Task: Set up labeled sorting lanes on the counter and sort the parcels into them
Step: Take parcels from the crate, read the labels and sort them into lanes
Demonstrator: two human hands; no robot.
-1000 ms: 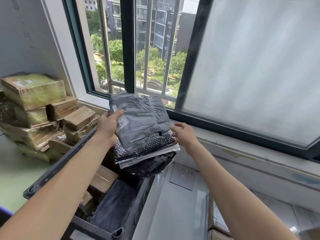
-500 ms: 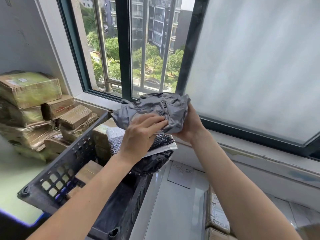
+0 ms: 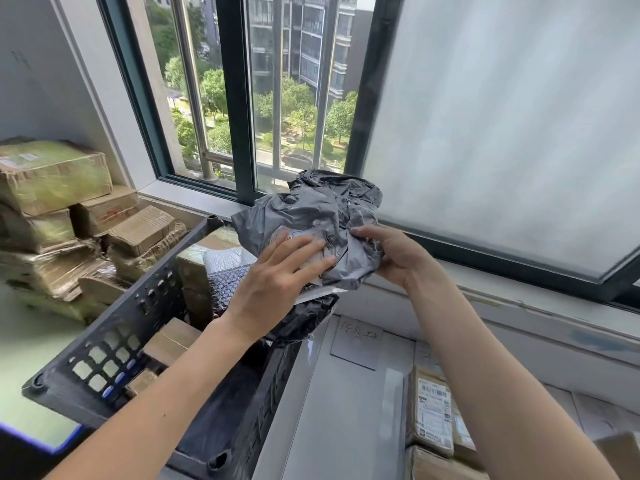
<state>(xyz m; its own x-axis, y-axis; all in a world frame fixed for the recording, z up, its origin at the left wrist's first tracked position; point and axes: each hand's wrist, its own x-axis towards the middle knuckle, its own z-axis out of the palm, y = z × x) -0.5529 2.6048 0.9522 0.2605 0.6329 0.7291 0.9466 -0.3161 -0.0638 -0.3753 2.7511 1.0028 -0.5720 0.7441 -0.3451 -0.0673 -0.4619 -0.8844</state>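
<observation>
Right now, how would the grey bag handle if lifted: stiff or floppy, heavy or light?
Probably floppy: the grey bag is crumpled into deep folds around the right hand. Likely light for its size: that hand alone grips it while the left hand lies flat on it. Its glossy film may be slippery.

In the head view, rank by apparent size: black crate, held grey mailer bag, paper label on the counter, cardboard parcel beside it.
1. black crate
2. grey mailer bag
3. cardboard parcel and paper label: look alike; the parcel is nearer and partly hidden by the right arm, so unranked.
</observation>
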